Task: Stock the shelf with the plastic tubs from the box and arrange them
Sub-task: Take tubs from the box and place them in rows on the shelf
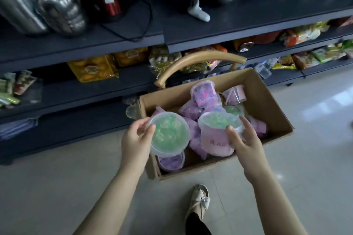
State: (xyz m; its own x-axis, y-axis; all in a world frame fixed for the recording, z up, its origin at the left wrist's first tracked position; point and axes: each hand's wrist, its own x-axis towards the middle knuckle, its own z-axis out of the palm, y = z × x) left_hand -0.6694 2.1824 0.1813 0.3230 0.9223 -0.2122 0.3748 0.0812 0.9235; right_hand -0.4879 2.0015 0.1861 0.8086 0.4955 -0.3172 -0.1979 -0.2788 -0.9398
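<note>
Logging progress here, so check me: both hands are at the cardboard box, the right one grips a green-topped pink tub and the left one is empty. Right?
Not quite. The head view shows the left hand is not empty: it grips a green-lidded tub. The rest holds: both hands are at the cardboard box, and the right hand grips a green-topped pink tub.

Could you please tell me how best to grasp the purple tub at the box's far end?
Grip the purple tub just under its lid rim, from above: its lid end sticks up free, while other tubs crowd its base.
</note>
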